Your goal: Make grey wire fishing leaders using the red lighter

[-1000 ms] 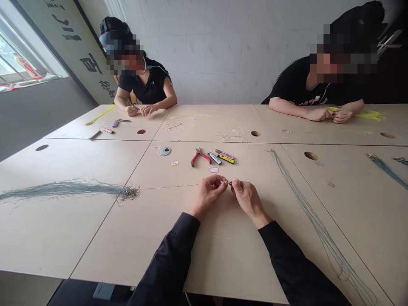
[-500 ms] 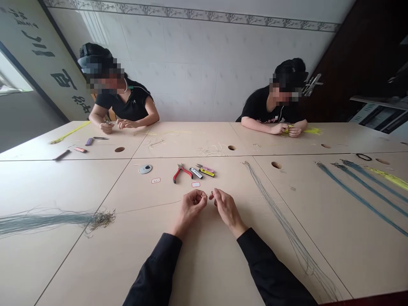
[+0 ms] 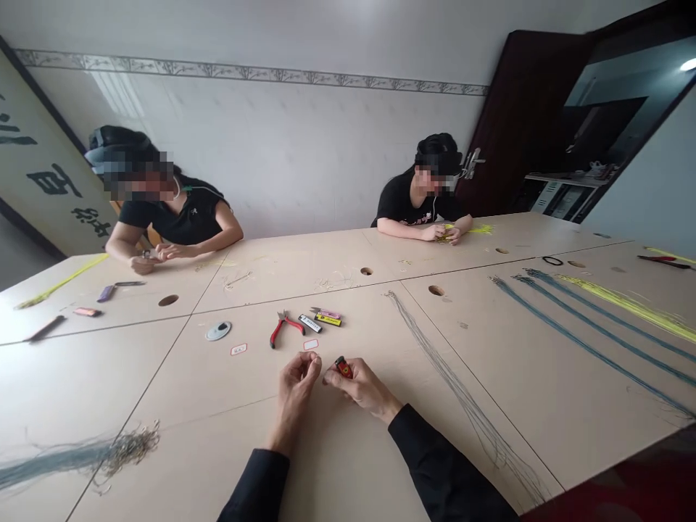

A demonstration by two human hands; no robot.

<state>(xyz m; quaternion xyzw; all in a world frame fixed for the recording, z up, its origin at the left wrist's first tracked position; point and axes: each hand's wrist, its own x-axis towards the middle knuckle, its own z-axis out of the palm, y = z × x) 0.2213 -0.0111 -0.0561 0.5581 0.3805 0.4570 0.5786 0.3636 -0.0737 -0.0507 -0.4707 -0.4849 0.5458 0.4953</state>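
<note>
My left hand (image 3: 298, 388) is pinched closed around the end of a thin cord (image 3: 233, 407), which runs left across the table toward a grey-blue bundle of cords (image 3: 65, 460) with metal ends. My right hand (image 3: 362, 384) is closed on a red lighter (image 3: 344, 367), its dark top pointing up and left. A small gap separates the two hands. Just beyond them lie red-handled pliers (image 3: 287, 326), a white lighter (image 3: 309, 323), a yellow lighter (image 3: 329, 319) and a small red-edged label (image 3: 310, 344).
Two people sit across the table (image 3: 348, 449), their hands on small work. A loose cord bundle (image 3: 446, 377) lies to the right, with blue bundles (image 3: 587, 341) and a yellow bundle (image 3: 625, 304) beyond. A round metal disc (image 3: 218, 331) sits at left.
The view has swung right and tilted up. The red lighter now shows in my right hand, which has turned. My left hand remains pinched on the cord.
</note>
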